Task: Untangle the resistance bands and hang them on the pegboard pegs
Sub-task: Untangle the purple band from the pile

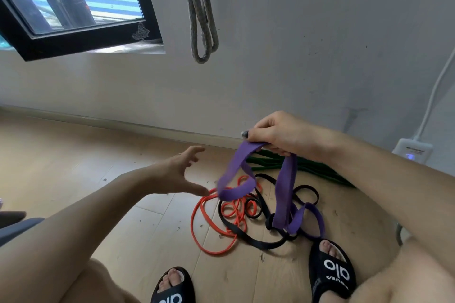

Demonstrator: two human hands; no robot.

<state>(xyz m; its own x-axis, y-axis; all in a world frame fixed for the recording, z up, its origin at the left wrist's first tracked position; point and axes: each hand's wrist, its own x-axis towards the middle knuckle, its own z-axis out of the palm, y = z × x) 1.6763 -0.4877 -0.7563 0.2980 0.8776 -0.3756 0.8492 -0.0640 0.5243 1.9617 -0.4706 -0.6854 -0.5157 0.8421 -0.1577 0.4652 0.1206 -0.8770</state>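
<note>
Right hand [278,136] pinches the top of a wide flat purple band [285,189], fingers curled round it; the band droops in two soft matte loops, the lower end still caught in the pile on the floor. Left hand [177,174] hangs spread, fingers apart and straight, holding nothing, thumb tip close to the orange band [209,224]. The orange band is thin, narrow and rubbery, coiled in several loose rings. Black band [246,233] is flat, medium width, looping through the orange and purple ones. Green bands [315,170] lie bunched by the baseboard under the right hand. Floor [73,155] is light wood planks, scuffed with small dark specks. Wall [295,44] is pale and marked. A grey braided rope loop [202,19] hangs against it. Black-framed window [73,7] upper left. White power strip [413,151] with cable at right. Black slides [332,270] on both feet.
</note>
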